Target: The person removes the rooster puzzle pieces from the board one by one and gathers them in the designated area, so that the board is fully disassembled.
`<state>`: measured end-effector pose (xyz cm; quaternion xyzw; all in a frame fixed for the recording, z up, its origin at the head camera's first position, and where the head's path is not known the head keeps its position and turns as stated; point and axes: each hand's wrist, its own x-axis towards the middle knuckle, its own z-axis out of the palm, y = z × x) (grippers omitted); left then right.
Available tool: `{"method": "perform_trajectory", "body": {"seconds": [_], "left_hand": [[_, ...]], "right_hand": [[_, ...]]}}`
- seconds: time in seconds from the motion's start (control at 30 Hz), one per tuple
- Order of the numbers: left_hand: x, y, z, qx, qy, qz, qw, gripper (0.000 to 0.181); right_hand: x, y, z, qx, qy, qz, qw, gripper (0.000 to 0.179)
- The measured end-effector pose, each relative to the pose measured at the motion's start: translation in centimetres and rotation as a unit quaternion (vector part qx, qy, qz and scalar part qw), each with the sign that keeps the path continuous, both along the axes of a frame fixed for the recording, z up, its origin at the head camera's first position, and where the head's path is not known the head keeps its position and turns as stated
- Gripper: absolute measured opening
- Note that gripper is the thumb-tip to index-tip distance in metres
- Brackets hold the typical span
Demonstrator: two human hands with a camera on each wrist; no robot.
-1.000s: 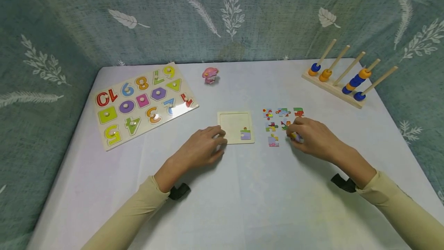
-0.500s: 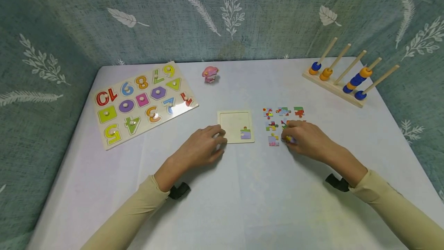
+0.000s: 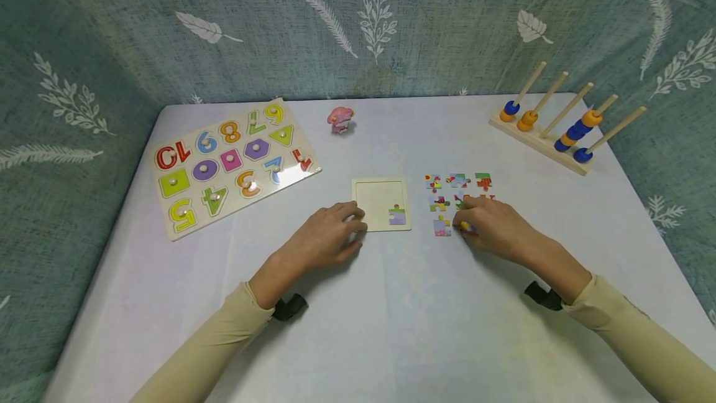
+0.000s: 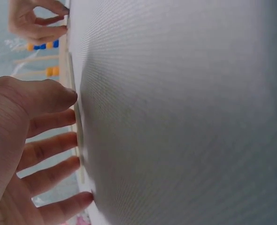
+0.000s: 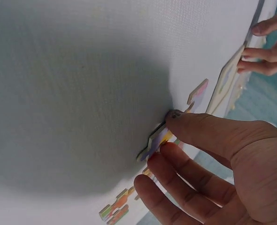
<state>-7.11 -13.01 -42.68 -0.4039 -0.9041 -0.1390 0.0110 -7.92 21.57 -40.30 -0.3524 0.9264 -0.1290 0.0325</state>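
Note:
My left hand [image 3: 330, 235] rests its fingertips along the left edge of a square wooden puzzle tray [image 3: 370, 230], fingers spread and relaxed. One purple-and-green jigsaw piece [image 3: 397, 216] lies in the tray's lower right corner. To the right of the tray, my right hand [image 3: 498, 222] pinches a purple and yellow jigsaw piece [image 5: 159, 139] between thumb and fingers, low at the tabletop. Loose pieces lie around it: a lilac piece [image 3: 442, 227] just left, and a green-and-red piece [image 3: 483, 180] behind. The hand partly covers some pieces of the middle row.
A number-and-shape peg board [image 3: 235, 166] lies at the left. A small pink figurine [image 3: 340, 119] stands at the back. At the back right is a wooden bead stacker [image 3: 539, 138] with upright pegs. A patterned cloth [image 3: 425, 30] hangs behind the table.
My right hand has moved a little to the left with the jigsaw piece, closer to the lilac piece, then stayed nearly still. The left hand and the tray have not moved.

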Motion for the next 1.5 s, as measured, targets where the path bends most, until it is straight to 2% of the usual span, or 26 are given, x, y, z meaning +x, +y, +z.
{"method": "perform_trajectory", "body": {"seconds": [0.4, 0.8, 1.13, 1.5], "left_hand": [[0.0, 0.0, 0.1, -0.003, -0.006, 0.003, 1.0, 0.022], [0.1, 0.0, 0.1, -0.01, -0.004, 0.004, 0.9999, 0.023], [0.0, 0.1, 0.0, -0.007, -0.002, 0.001, 1.0, 0.023], [0.0, 0.1, 0.0, -0.004, 0.002, 0.0, 1.0, 0.023]], "right_hand": [[-0.3, -0.2, 0.8, -0.015, -0.008, 0.0, 0.9999, 0.022], [-1.1, -2.6, 1.9, -0.025, -0.005, 0.001, 0.9997, 0.025], [-1.6, -4.5, 1.9, -0.029, 0.006, 0.024, 0.9993, 0.027], [-2.0, -6.0, 1.7, -0.031, 0.005, 0.029, 0.9991, 0.028]]}}
